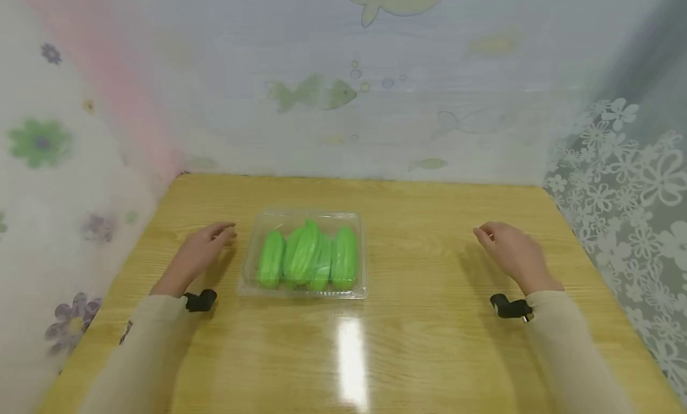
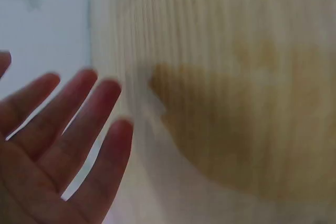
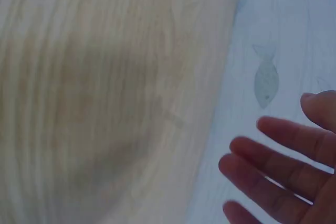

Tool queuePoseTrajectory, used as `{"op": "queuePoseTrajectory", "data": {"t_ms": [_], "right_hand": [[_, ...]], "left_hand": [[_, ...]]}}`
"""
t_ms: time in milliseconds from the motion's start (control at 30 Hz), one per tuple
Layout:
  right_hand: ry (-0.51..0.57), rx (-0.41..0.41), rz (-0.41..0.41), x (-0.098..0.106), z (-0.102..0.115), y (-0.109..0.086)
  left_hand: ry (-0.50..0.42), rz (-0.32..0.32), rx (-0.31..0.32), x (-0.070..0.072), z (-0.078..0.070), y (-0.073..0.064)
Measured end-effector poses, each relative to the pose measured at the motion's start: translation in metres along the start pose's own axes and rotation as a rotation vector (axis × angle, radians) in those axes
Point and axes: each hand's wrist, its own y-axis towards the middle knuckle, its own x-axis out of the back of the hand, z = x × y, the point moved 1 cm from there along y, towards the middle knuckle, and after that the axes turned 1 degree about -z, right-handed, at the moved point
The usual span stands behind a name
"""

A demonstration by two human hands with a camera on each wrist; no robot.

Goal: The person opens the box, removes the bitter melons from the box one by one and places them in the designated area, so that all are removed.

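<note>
A clear plastic clamshell box (image 1: 303, 291) stands on the wooden table, left of centre in the head view. Inside it lie several light-green ridged fruits (image 1: 344, 258) that look like starfruit or small gourds. My left hand (image 1: 200, 252) hovers just left of the box, holding nothing. In the left wrist view its fingers (image 2: 84, 119) are spread and nearly straight. Far to the right of the box, my right hand (image 1: 512, 253) is raised above the table with nothing in it. Its fingers (image 3: 275, 182) show relaxed and slightly bent in the right wrist view.
The wooden table (image 1: 418, 342) meets a pale fish-print curtain (image 1: 376, 133) at its back edge. A flowered sheet (image 1: 80, 223) hangs along the left side, and a white lace-patterned curtain (image 1: 617, 211) along the right. Both wrists carry small black cameras (image 1: 201, 300).
</note>
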Motion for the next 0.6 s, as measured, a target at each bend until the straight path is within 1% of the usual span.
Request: {"op": "queuePoseTrajectory", "data": {"t_ms": [67,100,133,200,300,367,433,500,600], "right_hand": [[0.049,0.009,-0.009,-0.008,0.000,-0.004],[0.072,0.018,-0.022,-0.012,0.001,-0.005],[0.104,0.023,-0.037,-0.018,0.002,-0.005],[0.190,0.023,-0.061,-0.029,0.006,-0.005],[0.336,0.009,-0.091,-0.047,0.017,-0.003],[0.441,-0.011,-0.107,-0.059,0.027,-0.002],[0.536,-0.029,-0.122,-0.070,0.038,-0.002],[0.632,-0.046,-0.144,-0.080,0.047,-0.003],[0.782,-0.067,-0.175,-0.092,0.060,-0.009]], "left_hand": [[-0.169,0.038,0.016,-0.008,0.008,-0.009],[-0.239,0.049,0.009,-0.011,0.010,-0.013],[-0.294,0.049,-0.003,-0.015,0.012,-0.017],[-0.362,0.032,-0.018,-0.024,0.013,-0.024],[-0.440,-0.020,0.007,-0.036,0.010,-0.032],[-0.486,-0.071,0.044,-0.044,0.005,-0.037],[-0.533,-0.110,0.079,-0.050,-0.001,-0.040],[-0.569,-0.121,0.104,-0.056,-0.007,-0.041],[-0.575,-0.124,0.124,-0.064,-0.013,-0.041]]}}
